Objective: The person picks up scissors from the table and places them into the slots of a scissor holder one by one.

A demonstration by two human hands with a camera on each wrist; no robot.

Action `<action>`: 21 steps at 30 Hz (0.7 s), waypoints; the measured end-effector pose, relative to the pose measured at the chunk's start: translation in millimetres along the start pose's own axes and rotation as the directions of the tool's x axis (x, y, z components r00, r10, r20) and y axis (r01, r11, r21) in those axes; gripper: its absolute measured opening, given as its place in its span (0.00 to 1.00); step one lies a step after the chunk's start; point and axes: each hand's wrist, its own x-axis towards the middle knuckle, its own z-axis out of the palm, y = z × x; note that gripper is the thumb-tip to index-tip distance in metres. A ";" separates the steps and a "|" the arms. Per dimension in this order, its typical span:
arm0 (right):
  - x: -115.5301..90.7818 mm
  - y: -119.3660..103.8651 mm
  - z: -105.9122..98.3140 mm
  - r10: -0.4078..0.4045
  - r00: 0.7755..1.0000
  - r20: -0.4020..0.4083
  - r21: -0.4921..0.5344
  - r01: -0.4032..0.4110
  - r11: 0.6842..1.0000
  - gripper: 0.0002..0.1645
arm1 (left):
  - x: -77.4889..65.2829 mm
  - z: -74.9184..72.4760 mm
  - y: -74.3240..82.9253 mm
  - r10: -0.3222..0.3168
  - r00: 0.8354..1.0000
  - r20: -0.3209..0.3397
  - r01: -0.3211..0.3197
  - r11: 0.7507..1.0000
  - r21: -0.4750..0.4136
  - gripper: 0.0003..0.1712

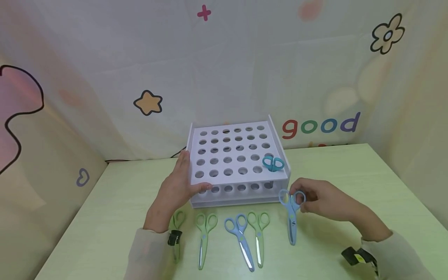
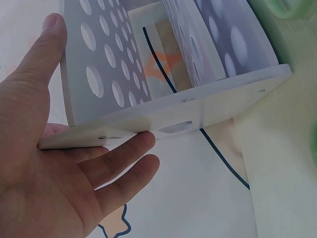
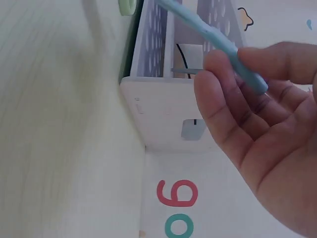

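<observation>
Plainly, in the head view: blue scissors (image 1: 292, 217) at the rack's (image 1: 233, 154) right front corner, pinched by one loop in the right hand (image 1: 322, 196). Probably light and stiff, the smooth loops a little slippery and apt to swivel under so small a hold; better taken by both loops, clear of the blades. Likely no different to handle: green scissors (image 1: 204, 234) and a second blue pair (image 1: 241, 239), all flat in front of the rack, plus teal scissors (image 1: 273, 163) upright in the rack's front-right hole. Under the rack, a pale green, smooth-looking desk (image 1: 350, 167); behind the rack, a cloth (image 1: 245, 77) with a star (image 1: 148, 103) and coloured lettering (image 1: 322, 125).

Next, in the left wrist view: left hand (image 2: 54, 168) gripping the rack, thumb over the top plate, fingers along the outside of the left wall. Seemingly rigid and light, so perhaps ready to slide if pushed; best braced right there.

Lastly, in the right wrist view: blue scissors edge-on, between thumb and fingertips, near the rack's right wall. Hard to tell whether touching the rack. Beside the rack, bare desk; beyond, more printed cloth.
</observation>
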 end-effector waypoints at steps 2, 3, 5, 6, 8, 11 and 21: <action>-1.3 -1.9 0.0 -0.011 1.000 -0.013 0.025 0.011 1.000 0.17 | 0.0 0.0 0.6 -0.001 1.000 0.002 0.001 1.000 0.000 0.74; -1.8 -2.8 0.1 -0.016 1.000 -0.017 0.033 0.016 0.999 0.17 | 0.0 0.1 0.5 0.000 1.000 0.003 0.000 1.000 0.002 0.74; -2.6 -4.7 0.1 -0.027 0.999 -0.025 0.043 0.028 0.999 0.17 | -0.2 0.2 0.6 0.001 1.000 0.005 -0.001 1.000 0.002 0.74; -2.9 -5.8 0.1 -0.035 0.999 -0.030 0.053 0.037 0.998 0.16 | -0.4 0.4 0.4 0.000 1.000 0.006 0.000 1.000 0.002 0.74; -3.4 -8.2 -0.6 -0.050 0.998 -0.041 0.056 0.053 0.997 0.15 | -0.8 0.6 0.1 0.001 1.000 0.007 -0.001 1.000 0.000 0.74; -4.2 -12.4 -2.4 -0.066 0.996 -0.058 0.064 0.070 0.995 0.12 | -0.9 1.5 -0.3 0.003 1.000 0.004 -0.003 1.000 -0.005 0.74; -1.8 -20.1 -4.6 -0.102 0.975 -0.198 0.022 0.108 0.994 0.09 | 0.5 0.0 0.7 0.015 1.000 -0.005 -0.015 1.000 0.016 0.74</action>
